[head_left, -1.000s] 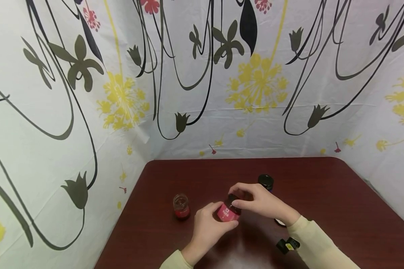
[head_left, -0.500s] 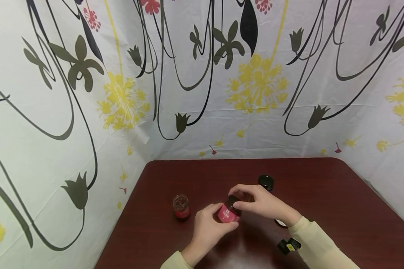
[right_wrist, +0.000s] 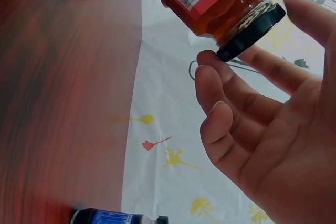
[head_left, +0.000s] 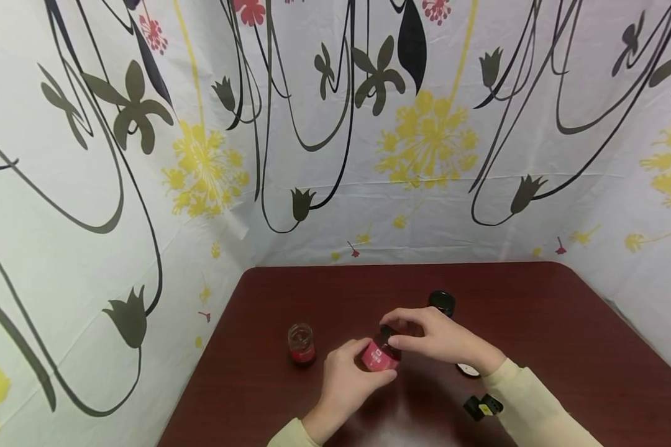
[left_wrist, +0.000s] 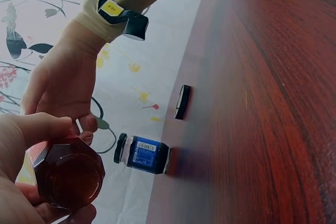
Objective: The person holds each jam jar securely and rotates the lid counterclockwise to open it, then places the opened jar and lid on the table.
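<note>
My left hand (head_left: 343,375) grips a small glass jar (head_left: 378,357) with a pink-red label and amber-brown contents. The jar is tilted, its base facing the camera in the left wrist view. On its mouth sits a black lid (right_wrist: 252,32). My right hand (head_left: 433,335) has thumb and fingertips around that lid's edge, while the other fingers curl loosely below it. A lidless glass jar (head_left: 301,343) with a red label stands left of my left hand. Behind my right hand is a jar (left_wrist: 144,153) with a blue label and black lid, partly hidden in the head view.
A loose black lid with a pale inside (head_left: 468,370) lies on the dark red table (head_left: 335,288), partly covered by my right forearm. A small black device with a yellow sticker (head_left: 483,406) is on the right sleeve. Flower-patterned cloth (head_left: 335,205) hangs behind the table.
My right forearm has shifted slightly right, showing more of the loose lid. Both hands keep nearly the same place on the jar and its lid.
</note>
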Tool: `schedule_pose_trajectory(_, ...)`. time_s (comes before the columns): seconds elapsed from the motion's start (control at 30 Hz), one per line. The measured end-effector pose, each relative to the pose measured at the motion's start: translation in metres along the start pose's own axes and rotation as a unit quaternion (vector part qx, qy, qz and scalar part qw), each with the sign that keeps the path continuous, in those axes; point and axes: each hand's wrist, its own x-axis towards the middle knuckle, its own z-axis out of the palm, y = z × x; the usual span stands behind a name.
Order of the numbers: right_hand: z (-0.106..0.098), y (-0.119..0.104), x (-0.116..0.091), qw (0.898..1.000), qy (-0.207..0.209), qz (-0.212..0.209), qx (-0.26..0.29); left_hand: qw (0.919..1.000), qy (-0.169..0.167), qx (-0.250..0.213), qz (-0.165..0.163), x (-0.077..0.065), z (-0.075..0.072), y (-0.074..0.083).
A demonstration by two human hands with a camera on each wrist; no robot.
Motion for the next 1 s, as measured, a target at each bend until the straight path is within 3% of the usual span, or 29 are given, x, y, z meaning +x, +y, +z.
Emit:
schedule_pose_trajectory(0.37, 0.001, -0.009, 0.003, 0.995, 0.041, 0.083, -0.027, 0.9994, 0.005, 0.031, 0.017, -0.003, 0.003, 0.0)
schedule_pose_trajectory(0.67, 0.006, -0.018, 0.006, 0.991, 0.044, 0.125, -0.027, 0.9989, 0.012, 0.043, 0.018, -0.004, 0.004, 0.0)
schedule_pose_trajectory(1.0, 0.011, -0.018, 0.009, 0.988, 0.021, 0.15, 0.039, 0.9981, 0.016, 0.056, 0.02, -0.005, 0.004, -0.004)
